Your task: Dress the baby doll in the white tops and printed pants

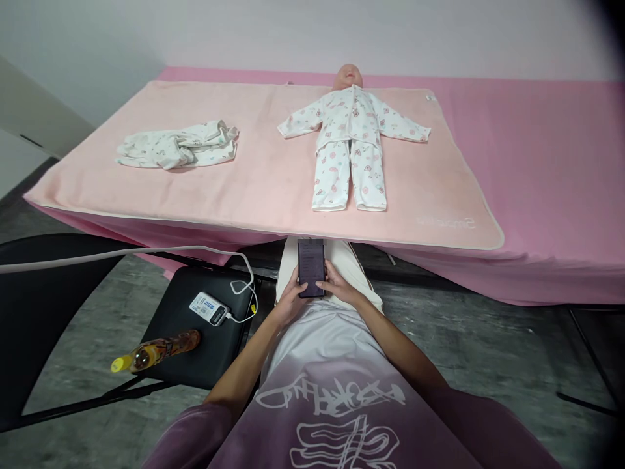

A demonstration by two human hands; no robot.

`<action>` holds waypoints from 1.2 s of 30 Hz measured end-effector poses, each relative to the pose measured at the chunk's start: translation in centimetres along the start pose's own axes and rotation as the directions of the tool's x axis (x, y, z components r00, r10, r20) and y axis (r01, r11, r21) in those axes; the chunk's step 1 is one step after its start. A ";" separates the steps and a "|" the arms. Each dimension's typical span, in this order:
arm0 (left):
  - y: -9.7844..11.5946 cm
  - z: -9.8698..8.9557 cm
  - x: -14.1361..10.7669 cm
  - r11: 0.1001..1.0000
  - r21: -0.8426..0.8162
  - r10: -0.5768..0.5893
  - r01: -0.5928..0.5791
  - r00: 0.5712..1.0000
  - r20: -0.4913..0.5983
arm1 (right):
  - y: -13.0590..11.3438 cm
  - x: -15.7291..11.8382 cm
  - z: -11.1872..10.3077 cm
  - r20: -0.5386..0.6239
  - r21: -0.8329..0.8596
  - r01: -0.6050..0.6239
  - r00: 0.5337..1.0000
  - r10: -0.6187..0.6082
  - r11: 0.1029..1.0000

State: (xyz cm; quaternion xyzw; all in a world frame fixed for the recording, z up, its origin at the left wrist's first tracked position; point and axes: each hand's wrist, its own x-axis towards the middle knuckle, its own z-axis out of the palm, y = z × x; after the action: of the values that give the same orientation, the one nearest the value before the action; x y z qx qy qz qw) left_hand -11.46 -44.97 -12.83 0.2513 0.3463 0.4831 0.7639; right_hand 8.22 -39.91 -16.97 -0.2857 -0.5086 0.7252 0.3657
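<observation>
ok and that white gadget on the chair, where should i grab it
Probably by the long edges of the gadget, at the end away from the cable plug, coming from above: it lies flat, and that end is free.

Soft, even light casts faint shadows; the right-hand corners darken.

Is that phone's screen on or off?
On: faint rows of text show on the phone, held between the left hand and right hand.

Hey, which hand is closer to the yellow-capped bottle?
Left. The left hand is ahead and right of the bottle; the right hand is farther right, across the phone.
</observation>
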 end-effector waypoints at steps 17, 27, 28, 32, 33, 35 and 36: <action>0.6 0.6 -0.1 0.996 -0.092 0.001 0.000 1.000 0.010 | -0.6 -0.2 0.0 -0.010 0.009 -0.043 0.999 0.043 0.999; -0.5 0.1 0.1 0.993 -0.118 -0.010 0.006 1.000 -0.030 | -1.3 1.0 1.1 -0.232 0.022 0.060 0.971 -0.053 0.998; -0.6 0.1 0.1 0.993 -0.122 -0.008 0.004 1.000 -0.028 | -1.3 1.2 1.2 -0.254 0.015 0.051 0.966 -0.046 0.999; -1.1 0.1 0.2 0.990 -0.143 -0.010 0.010 1.000 0.005 | -1.7 1.7 1.2 -0.325 -0.032 0.028 0.945 -0.037 0.999; -1.2 0.1 0.2 0.989 -0.146 -0.010 0.012 1.000 0.014 | -1.8 1.8 1.1 -0.342 -0.054 0.032 0.939 -0.048 0.998; -1.3 0.1 0.3 0.988 -0.152 -0.003 0.006 1.000 0.019 | -2.1 1.9 1.0 -0.375 -0.112 0.039 0.924 -0.078 0.993; -1.3 0.2 0.3 0.988 -0.155 0.000 0.004 1.000 0.019 | -2.2 1.9 0.9 -0.388 -0.140 0.039 0.917 -0.091 0.989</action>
State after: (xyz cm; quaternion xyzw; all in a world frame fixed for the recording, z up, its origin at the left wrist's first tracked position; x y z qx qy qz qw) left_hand -10.48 -45.23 -13.79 0.1956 0.3006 0.5053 0.7849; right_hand 6.98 -38.36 -14.67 -0.4313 -0.4800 0.6060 0.4650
